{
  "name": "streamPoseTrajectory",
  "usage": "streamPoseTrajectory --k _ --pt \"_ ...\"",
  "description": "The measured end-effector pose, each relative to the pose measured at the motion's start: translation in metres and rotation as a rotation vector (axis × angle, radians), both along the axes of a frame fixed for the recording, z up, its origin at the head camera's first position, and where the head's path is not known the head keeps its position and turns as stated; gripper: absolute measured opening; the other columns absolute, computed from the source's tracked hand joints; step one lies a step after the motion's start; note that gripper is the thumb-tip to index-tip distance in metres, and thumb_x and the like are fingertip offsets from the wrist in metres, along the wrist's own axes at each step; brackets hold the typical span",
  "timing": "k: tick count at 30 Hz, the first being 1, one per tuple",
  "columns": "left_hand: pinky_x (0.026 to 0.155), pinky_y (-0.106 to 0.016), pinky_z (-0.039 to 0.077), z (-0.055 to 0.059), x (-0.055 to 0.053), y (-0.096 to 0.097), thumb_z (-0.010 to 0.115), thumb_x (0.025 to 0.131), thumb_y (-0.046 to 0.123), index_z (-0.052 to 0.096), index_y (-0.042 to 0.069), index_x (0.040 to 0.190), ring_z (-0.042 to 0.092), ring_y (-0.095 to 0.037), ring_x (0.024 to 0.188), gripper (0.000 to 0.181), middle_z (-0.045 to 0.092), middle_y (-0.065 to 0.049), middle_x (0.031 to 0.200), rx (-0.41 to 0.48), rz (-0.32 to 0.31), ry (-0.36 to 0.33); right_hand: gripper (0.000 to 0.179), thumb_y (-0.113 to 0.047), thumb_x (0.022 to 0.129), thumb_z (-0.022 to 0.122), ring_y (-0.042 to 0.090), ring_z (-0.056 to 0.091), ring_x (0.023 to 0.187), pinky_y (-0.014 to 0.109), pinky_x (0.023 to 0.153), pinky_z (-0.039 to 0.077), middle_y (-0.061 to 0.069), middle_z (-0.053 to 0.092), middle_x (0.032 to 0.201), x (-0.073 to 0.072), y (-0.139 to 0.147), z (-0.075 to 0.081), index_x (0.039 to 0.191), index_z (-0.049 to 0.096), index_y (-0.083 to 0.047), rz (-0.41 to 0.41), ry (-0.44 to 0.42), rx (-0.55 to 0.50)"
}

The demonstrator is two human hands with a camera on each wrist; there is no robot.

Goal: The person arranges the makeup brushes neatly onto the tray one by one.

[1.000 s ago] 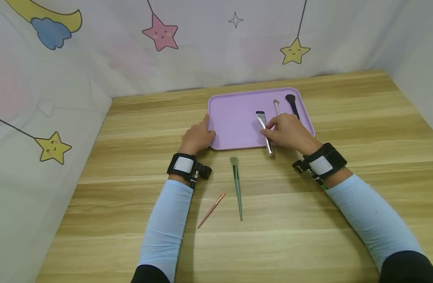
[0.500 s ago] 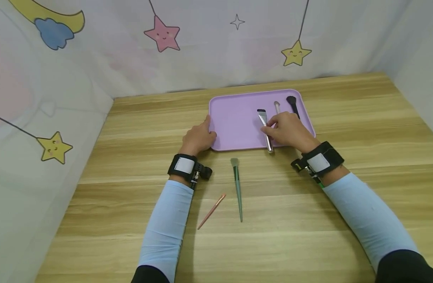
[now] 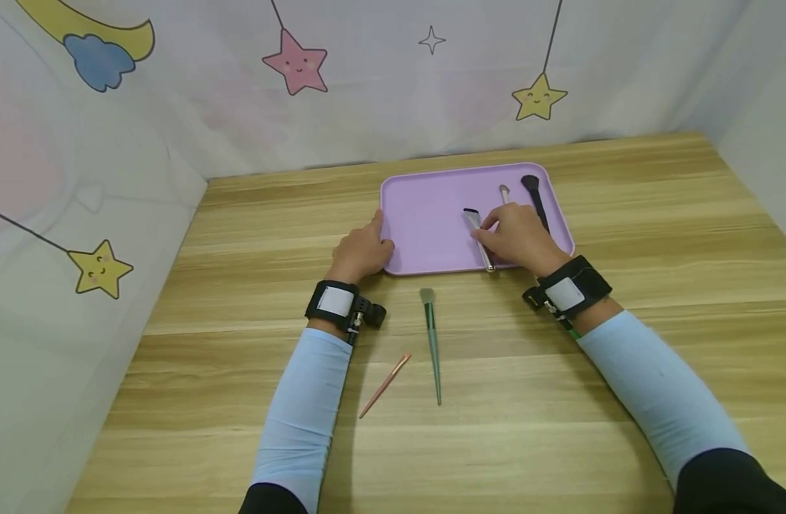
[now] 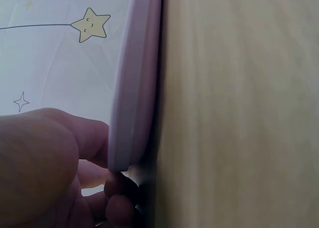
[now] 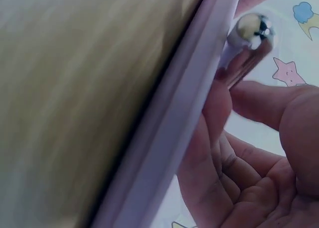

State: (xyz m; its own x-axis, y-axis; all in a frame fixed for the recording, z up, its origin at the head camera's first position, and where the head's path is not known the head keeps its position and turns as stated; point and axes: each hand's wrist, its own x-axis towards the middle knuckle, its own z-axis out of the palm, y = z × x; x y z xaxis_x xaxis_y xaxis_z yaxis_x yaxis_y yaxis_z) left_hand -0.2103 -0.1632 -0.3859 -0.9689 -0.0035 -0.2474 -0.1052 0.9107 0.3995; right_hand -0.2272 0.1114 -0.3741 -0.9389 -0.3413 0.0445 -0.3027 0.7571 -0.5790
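A purple tray lies toward the back of the table. My left hand grips its near left corner, the thumb over the rim and fingers curled at the outer side in the left wrist view. Over the tray's near right part, my right hand pinches a silver flat-topped makeup brush between thumb and fingers. Its shiny handle end shows above the tray rim in the right wrist view. Inside the tray are a black fluffy brush and a small pale brush, both partly hidden by my right hand.
On the wooden table in front of the tray lie a green makeup brush and a shorter pink brush. Behind stands a white cloth backdrop with stars printed on it.
My right hand has moved slightly left and farther over the tray, bringing the silver brush lower, its handle end now at the near rim. My left hand stays on the corner.
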Motion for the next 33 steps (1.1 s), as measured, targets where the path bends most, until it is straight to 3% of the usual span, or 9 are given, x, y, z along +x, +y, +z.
streamPoseTrajectory --k 5,9,12,16,22,28,33 --pt "0.058 -0.036 0.037 0.0 0.0 0.001 0.045 0.1 0.029 0.017 0.015 0.163 0.05 -0.025 0.067 0.071 0.053 -0.015 0.141 0.004 -0.006 0.006 0.046 -0.032 0.091 0.074 0.02 0.052 0.057 0.033 0.054 0.04 0.005 0.055 0.061 0.007 0.005 0.008 0.112 0.071 0.009 0.01 -0.085 0.045" --pt "0.061 -0.037 0.039 0.001 0.001 0.0 0.044 0.1 0.029 0.017 0.014 0.163 0.054 -0.029 0.076 0.071 0.05 -0.015 0.147 0.007 -0.01 0.016 0.033 -0.032 0.086 0.076 0.018 0.048 0.053 0.032 0.05 0.037 0.002 0.051 0.055 0.016 0.007 0.018 0.086 0.075 0.001 0.044 -0.095 0.106" --pt "0.063 -0.038 0.039 0.002 0.001 0.0 0.044 0.1 0.029 0.017 0.014 0.163 0.055 -0.03 0.08 0.071 0.049 -0.015 0.149 0.009 -0.012 0.017 0.031 -0.03 0.084 0.074 0.017 0.048 0.053 0.031 0.047 0.036 0.0 0.051 0.053 0.021 0.006 0.02 0.064 0.069 -0.008 0.056 -0.076 0.166" --pt "0.063 -0.037 0.039 0.001 0.001 0.0 0.044 0.1 0.029 0.016 0.014 0.163 0.055 -0.03 0.081 0.071 0.048 -0.015 0.149 0.007 -0.016 0.009 0.036 -0.028 0.084 0.069 0.016 0.044 0.051 0.03 0.044 0.032 -0.003 0.044 0.051 0.023 0.003 0.016 0.053 0.059 -0.012 0.048 -0.044 0.215" --pt "0.066 -0.038 0.04 -0.001 0.001 0.0 0.043 0.1 0.03 0.016 0.014 0.163 0.056 -0.032 0.09 0.071 0.044 -0.015 0.153 -0.004 -0.012 0.009 0.039 -0.024 0.085 0.064 0.014 0.038 0.049 0.029 0.043 0.027 -0.005 0.037 0.052 0.023 -0.001 0.007 0.05 0.05 -0.013 0.017 0.006 0.228" --pt "0.067 -0.039 0.041 -0.001 0.001 0.0 0.043 0.1 0.03 0.015 0.015 0.163 0.057 -0.033 0.091 0.071 0.043 -0.016 0.154 0.002 -0.016 0.011 0.036 -0.026 0.087 0.065 0.018 0.047 0.052 0.033 0.043 0.034 0.0 0.047 0.056 0.023 -0.001 0.003 0.055 0.059 -0.012 -0.001 0.04 0.249" --pt "0.069 -0.04 0.043 0.0 0.002 0.001 0.043 0.099 0.03 0.015 0.014 0.163 0.057 -0.033 0.095 0.072 0.043 -0.015 0.155 0.003 -0.02 0.015 0.036 -0.027 0.09 0.067 0.017 0.046 0.051 0.032 0.044 0.034 -0.001 0.047 0.054 0.024 0.0 0.002 0.058 0.061 -0.011 0.014 0.057 0.244"
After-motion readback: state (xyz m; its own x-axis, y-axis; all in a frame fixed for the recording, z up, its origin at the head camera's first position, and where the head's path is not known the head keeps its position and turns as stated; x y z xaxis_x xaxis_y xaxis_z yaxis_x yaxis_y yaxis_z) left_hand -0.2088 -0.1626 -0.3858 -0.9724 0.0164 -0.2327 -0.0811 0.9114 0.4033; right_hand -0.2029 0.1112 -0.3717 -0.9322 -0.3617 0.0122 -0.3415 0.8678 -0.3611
